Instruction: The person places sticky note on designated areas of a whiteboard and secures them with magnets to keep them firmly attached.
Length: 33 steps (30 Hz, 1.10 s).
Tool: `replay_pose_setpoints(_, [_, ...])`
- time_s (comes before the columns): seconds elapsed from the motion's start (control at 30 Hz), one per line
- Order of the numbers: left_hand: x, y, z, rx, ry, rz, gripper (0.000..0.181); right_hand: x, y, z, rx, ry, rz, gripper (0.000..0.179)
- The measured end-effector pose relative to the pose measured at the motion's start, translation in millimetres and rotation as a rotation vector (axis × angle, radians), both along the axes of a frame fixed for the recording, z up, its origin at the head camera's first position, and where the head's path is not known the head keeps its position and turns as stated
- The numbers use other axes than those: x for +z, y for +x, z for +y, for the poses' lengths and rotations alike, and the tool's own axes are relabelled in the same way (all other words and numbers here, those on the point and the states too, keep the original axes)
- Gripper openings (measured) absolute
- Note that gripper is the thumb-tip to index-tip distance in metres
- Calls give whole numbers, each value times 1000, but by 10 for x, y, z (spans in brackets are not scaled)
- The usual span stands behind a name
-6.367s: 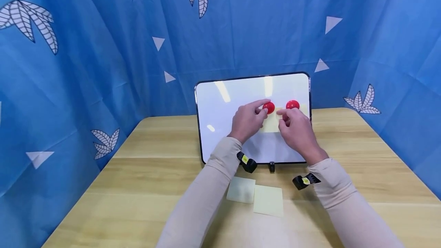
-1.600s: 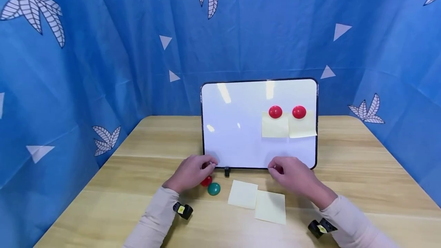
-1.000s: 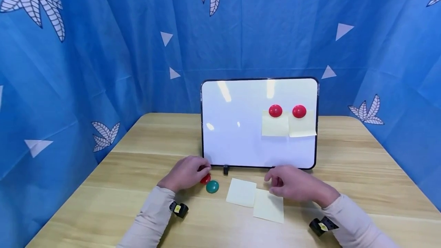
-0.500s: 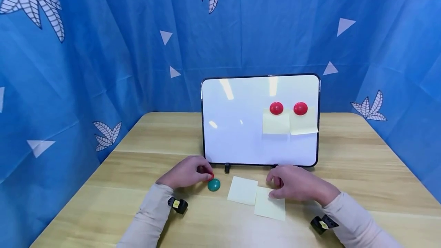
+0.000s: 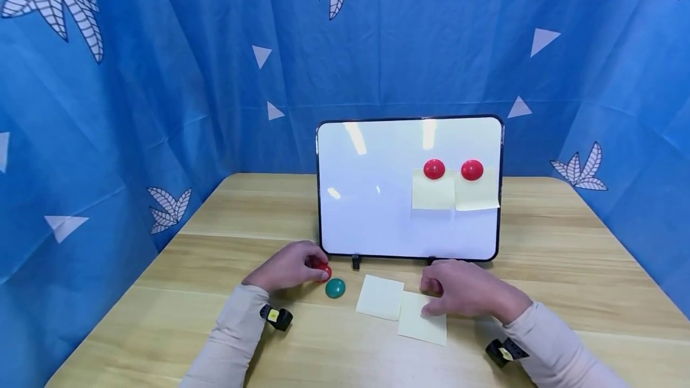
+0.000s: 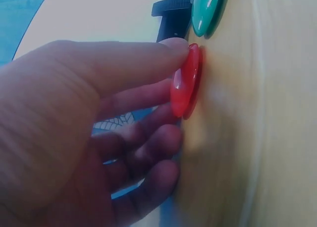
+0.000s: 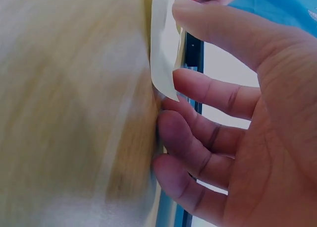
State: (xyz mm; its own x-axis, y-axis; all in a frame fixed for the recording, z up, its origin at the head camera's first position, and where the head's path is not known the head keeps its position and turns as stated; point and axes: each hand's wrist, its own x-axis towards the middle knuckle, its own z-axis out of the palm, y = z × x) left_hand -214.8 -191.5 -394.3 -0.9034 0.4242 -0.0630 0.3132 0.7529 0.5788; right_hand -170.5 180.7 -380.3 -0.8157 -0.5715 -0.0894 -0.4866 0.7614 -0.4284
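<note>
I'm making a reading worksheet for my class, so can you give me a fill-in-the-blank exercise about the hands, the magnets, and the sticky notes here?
1. The number of red magnets on the whiteboard is ____.
2. The gripped magnet in the left hand is coloured ____.
3. The loose magnet on the table is coloured ____.
4. Of the two sticky notes lying on the table, the right hand is at the one on the ____ in the head view.

Missing words: two; red; green; right.
</note>
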Motion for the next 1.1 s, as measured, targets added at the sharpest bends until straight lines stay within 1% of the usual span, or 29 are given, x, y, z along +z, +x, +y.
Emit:
replay_pose_setpoints(0.13, [1,-13,-22,-3,15,-4,12,6,5,14,3,7,-12,25])
replay_pose_setpoints(0.3, [-22,-25,-14,28,27,-27,17,3,-9,46,-8,-6,-53,21])
replay_pose_setpoints(0.47, [-41,-28,-24,50,28,-47,19,-12,-42,66,-3,-48,-94,23])
replay_pose_setpoints(0.7, [-17,-37,-24,47,31,-67,19,-17,-61,95,17,-71,-83,26])
replay_pose_setpoints(0.87, [3,-52,-21,51,24,-70,19,-19,-86,108,22,-86,-90,26])
replay_pose_setpoints(1.1, [-3,-56,-18,45,15,-70,14,-43,-110,115,22,-104,-96,24])
